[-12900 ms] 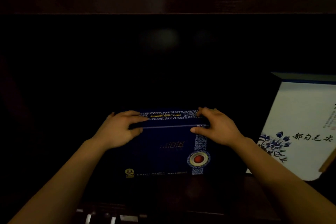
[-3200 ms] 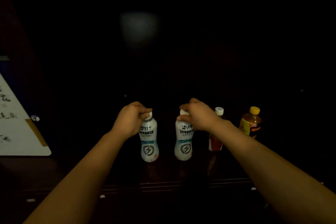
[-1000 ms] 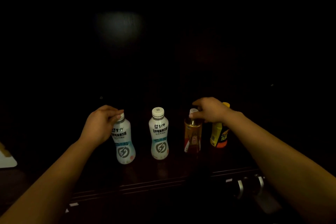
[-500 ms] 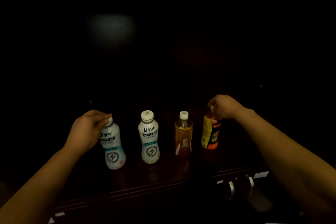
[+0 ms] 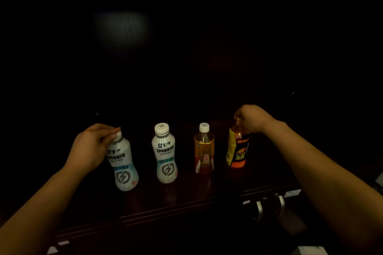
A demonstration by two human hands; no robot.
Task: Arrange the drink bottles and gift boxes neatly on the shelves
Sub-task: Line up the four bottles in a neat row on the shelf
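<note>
Several drink bottles stand in a row on a dark wooden shelf (image 5: 165, 205). My left hand (image 5: 91, 147) grips the cap and neck of the leftmost white bottle (image 5: 123, 168). A second white bottle (image 5: 165, 155) stands free to its right, then an amber tea bottle (image 5: 204, 151) with a white cap. At the right end, my right hand (image 5: 251, 118) holds the top of the yellow-and-orange energy drink bottle (image 5: 237, 151), hiding its cap. No gift box is in view.
The shelf recess behind the bottles is dark, with a faint light patch (image 5: 122, 29) on its back wall. Below the shelf's front edge at the right sit metal handles (image 5: 269, 207). A pale object (image 5: 310, 250) shows at the bottom right.
My right hand stays on the energy drink at the right end and my left hand on the leftmost white bottle. The bottles have hardly shifted in the last half second.
</note>
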